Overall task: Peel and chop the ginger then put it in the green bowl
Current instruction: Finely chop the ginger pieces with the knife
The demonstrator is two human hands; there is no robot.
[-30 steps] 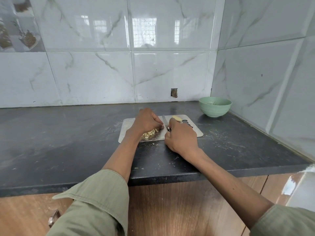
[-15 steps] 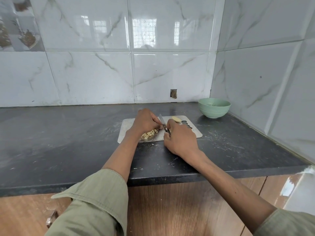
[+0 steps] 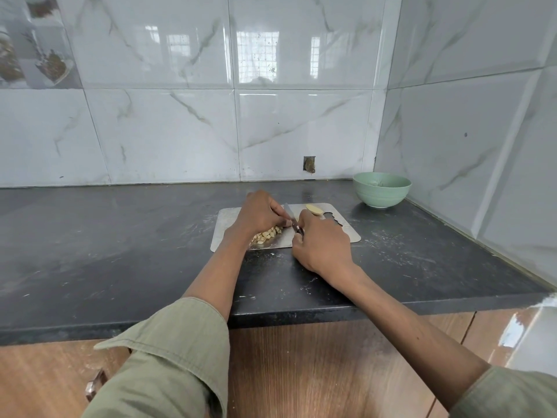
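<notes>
A metal cutting board (image 3: 224,224) lies on the dark counter. On it sits a heap of pale chopped ginger (image 3: 266,236), partly under my left hand (image 3: 259,212), whose fingers curl over something at the knife blade; what they hold is hidden. My right hand (image 3: 319,244) grips the knife (image 3: 291,218) by its handle, blade pointing away from me. A peeled ginger piece (image 3: 314,209) rests at the board's far edge. The green bowl (image 3: 381,190) stands at the back right, near the corner.
Tiled walls close the counter at the back and on the right. The black counter (image 3: 120,236) stretches left of the board. Wooden cabinet fronts (image 3: 301,372) and a drawer handle (image 3: 95,384) lie below the front edge.
The knife blade has shifted slightly left, toward my left fingers. Both hands stay over the board.
</notes>
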